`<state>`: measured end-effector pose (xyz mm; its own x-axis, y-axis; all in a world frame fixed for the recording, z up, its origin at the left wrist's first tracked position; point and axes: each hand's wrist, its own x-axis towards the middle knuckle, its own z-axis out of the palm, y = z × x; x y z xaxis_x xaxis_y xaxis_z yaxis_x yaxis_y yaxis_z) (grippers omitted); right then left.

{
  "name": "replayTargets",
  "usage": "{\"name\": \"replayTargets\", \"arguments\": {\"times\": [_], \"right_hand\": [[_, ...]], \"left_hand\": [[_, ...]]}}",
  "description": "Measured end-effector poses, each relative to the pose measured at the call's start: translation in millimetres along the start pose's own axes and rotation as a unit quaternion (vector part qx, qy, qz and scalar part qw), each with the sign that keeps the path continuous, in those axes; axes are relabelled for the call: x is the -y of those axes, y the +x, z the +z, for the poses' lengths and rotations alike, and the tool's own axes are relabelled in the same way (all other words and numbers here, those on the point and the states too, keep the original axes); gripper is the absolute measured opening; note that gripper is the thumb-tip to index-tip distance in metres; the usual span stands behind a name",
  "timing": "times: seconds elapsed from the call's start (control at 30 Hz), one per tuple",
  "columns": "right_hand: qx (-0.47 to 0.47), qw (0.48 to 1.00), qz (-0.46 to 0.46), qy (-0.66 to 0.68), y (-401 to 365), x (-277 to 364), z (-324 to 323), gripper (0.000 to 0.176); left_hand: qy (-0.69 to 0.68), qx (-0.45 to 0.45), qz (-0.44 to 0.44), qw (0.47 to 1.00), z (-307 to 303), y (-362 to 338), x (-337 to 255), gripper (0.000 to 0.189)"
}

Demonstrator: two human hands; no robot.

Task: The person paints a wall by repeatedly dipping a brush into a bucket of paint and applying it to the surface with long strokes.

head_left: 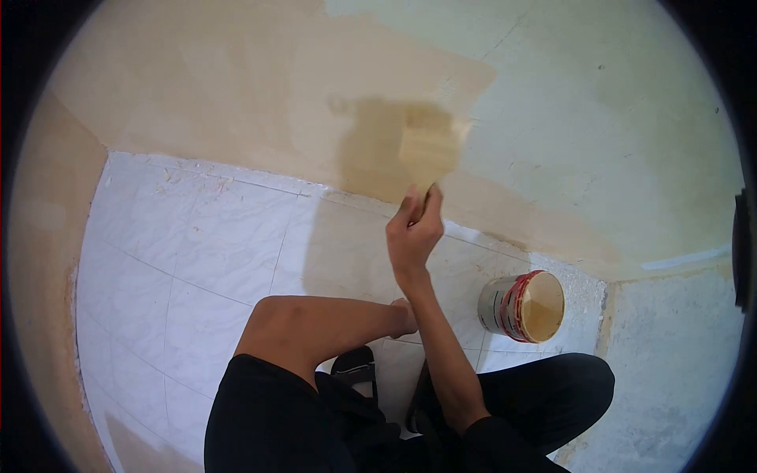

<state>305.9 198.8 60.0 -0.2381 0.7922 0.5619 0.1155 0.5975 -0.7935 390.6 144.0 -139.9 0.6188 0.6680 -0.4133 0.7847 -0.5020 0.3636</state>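
Observation:
My right hand (415, 235) is closed round a putty knife. The broad tan blade of the putty knife (430, 150) lies against the wall (536, 142), close to the border between its tan-coated part and its pale green part. My left hand (405, 318) shows only a little, at the end of a bent forearm and partly behind my right forearm; its fingers cannot be made out. To the right of my right forearm, on the floor, stands an open bucket (505, 306) with a red-smeared rim and tan material inside.
White marbled tiles (229, 244) cover the floor, with crumbs of debris (197, 183) along the wall's foot. My bent knee (583, 382) is below the bucket. A grey-white wall (670, 355) meets the coated one at the right corner. A dark object (741, 248) stands at the right edge.

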Motion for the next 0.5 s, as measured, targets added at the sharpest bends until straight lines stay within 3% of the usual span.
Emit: {"name": "replayTargets", "arguments": {"times": [0.07,0.17,0.23,0.27,0.33,0.37,0.5], "right_hand": [[-0.012,1.000,0.000,-0.015,17.6,19.4,-4.6,0.020],[-0.034,0.997,-0.071,0.003,51.4,29.7,5.3,0.017],[0.021,0.999,0.015,-0.026,52.1,21.8,10.8,0.014],[0.019,0.999,0.015,-0.030,45.0,18.1,11.8,0.014],[0.004,0.998,0.045,0.052,21.0,7.5,17.3,0.013],[0.039,0.994,0.102,0.010,6.2,-3.3,15.8,0.014],[0.064,0.990,0.125,0.004,-31.5,-22.7,12.3,0.015]], "left_hand": [[0.045,0.038,0.005,0.998,-1.1,-0.2,-7.1,0.048],[-0.045,0.077,-0.064,0.994,-10.0,1.7,-4.1,0.044],[0.009,0.049,-0.009,0.999,-11.6,-0.4,1.9,0.042],[0.012,0.010,0.008,1.000,-4.0,-0.9,4.1,0.041],[0.011,-0.041,0.024,0.999,9.6,-1.7,8.0,0.039],[0.003,-0.040,0.021,0.999,13.5,0.1,7.8,0.039],[0.019,0.016,-0.008,1.000,16.1,1.2,-2.2,0.037]]}}
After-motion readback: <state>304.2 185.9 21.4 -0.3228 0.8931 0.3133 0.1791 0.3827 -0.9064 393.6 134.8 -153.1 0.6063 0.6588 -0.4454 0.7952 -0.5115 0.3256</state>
